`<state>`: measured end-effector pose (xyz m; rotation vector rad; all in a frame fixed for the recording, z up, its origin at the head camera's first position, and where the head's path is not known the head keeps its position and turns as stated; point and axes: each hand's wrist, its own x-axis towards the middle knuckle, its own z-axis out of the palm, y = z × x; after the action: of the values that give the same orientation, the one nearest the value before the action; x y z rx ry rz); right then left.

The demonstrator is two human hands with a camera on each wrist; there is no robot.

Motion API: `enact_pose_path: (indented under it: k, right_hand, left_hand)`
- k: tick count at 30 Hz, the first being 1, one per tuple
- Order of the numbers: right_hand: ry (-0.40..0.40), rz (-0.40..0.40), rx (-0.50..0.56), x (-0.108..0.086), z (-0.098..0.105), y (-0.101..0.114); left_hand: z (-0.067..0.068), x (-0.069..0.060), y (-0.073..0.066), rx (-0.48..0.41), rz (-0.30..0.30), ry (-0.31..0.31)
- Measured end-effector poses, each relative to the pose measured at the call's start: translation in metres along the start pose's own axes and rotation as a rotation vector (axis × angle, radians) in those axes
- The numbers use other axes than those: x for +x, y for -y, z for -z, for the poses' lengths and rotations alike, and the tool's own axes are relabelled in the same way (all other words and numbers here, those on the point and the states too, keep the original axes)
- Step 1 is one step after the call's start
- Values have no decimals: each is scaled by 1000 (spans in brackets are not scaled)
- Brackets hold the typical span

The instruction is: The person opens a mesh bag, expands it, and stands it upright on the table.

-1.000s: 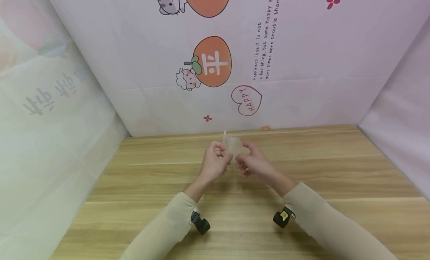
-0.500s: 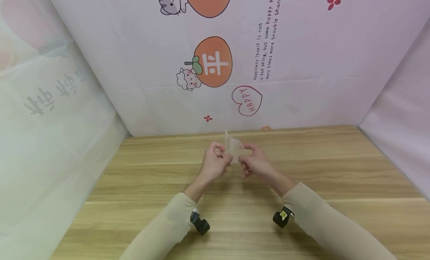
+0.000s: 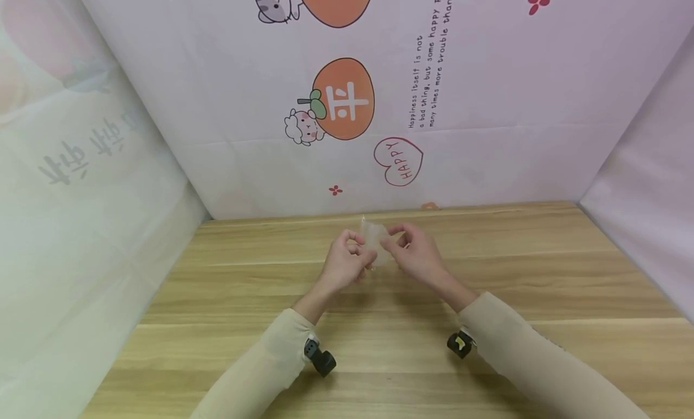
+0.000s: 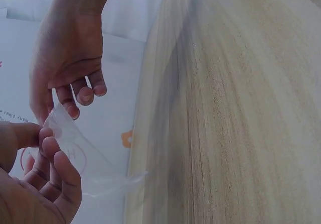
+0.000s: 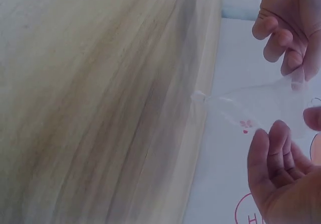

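A small clear plastic bag (image 3: pixel 374 235) is held up between the two hands, above the far part of the wooden table. My left hand (image 3: pixel 345 256) pinches its left side between thumb and curled fingers. At the bag's upper right edge, my right hand (image 3: pixel 414 250) grips with thumb and index fingertips, its other fingers loosely bent. In the left wrist view the bag (image 4: pixel 83 158) hangs as a thin see-through film with a pointed corner. The right wrist view shows the film (image 5: pixel 251 101) stretching from the left fingers past the right fingertips (image 5: pixel 258 138); the exact contact there is partly hidden.
The wooden table (image 3: pixel 374 353) runs up to a white printed cloth wall (image 3: pixel 488 136) just behind the hands. More pale cloth hangs at the left (image 3: pixel 108 226) and right sides. A small black camera (image 3: pixel 320 359) sits on each wrist.
My right hand has shifted its hold slightly and turned, its thumb moving up toward the bag's top edge. The bag's outline has changed from a slanted spread to a narrower one. My left hand stays nearly still.
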<state>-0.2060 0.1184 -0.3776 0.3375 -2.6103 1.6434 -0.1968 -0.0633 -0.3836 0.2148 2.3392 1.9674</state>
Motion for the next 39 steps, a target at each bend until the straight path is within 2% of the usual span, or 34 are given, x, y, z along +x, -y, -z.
enact_pose_path:
  k: [4, 11, 15, 18, 22, 29, 36, 39]
  right_hand:
    - [-27, 69, -20, 0, 1, 2]
    - [-20, 109, -89, -2, 0, 3]
    - [-8, 98, -112, -2, 1, 4]
    - [5, 88, -110, -2, 1, 4]
    - [15, 92, -122, -1, 2, 2]
    - [-57, 169, -232, 0, 2, 4]
    - [-110, 274, -335, 0, 0, 8]
    - [-118, 297, -348, 0, 0, 10]
  left_hand:
    - [1, 1, 0, 75, -10, -7]
    - [4, 7, 0, 357, -171, -157]
    - [6, 11, 0, 434, -214, -167]
    - [8, 12, 0, 465, -239, -168]
    - [8, 11, -1, 466, -242, -187]
    - [7, 8, -4, 478, -236, -200]
    - [4, 9, -6, 601, -341, -192]
    - [3, 9, -8, 620, -365, -194]
